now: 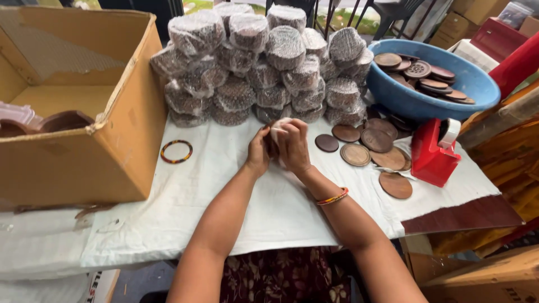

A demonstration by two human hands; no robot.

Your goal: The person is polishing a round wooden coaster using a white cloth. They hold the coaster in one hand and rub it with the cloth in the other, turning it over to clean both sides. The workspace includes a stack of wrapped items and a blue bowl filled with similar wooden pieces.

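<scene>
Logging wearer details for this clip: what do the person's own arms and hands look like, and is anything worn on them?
Both forearms are bare, with no sleeves and no gloves on the left hand or right hand. The right wrist carries a thin bangle in red, orange and yellow bands. Nothing shows on the left wrist. Rings or nail colour are too small to tell.

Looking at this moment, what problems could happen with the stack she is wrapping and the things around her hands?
1. The left hand and right hand press a small stack of wooden discs in white wrap; if the grip loosens, the discs could slide apart.
2. The pile of wrapped bundles stands high just behind the hands; a bump might topple some.
3. The loose discs lie close to the red tape dispenser; reaching for it may push them around.
</scene>
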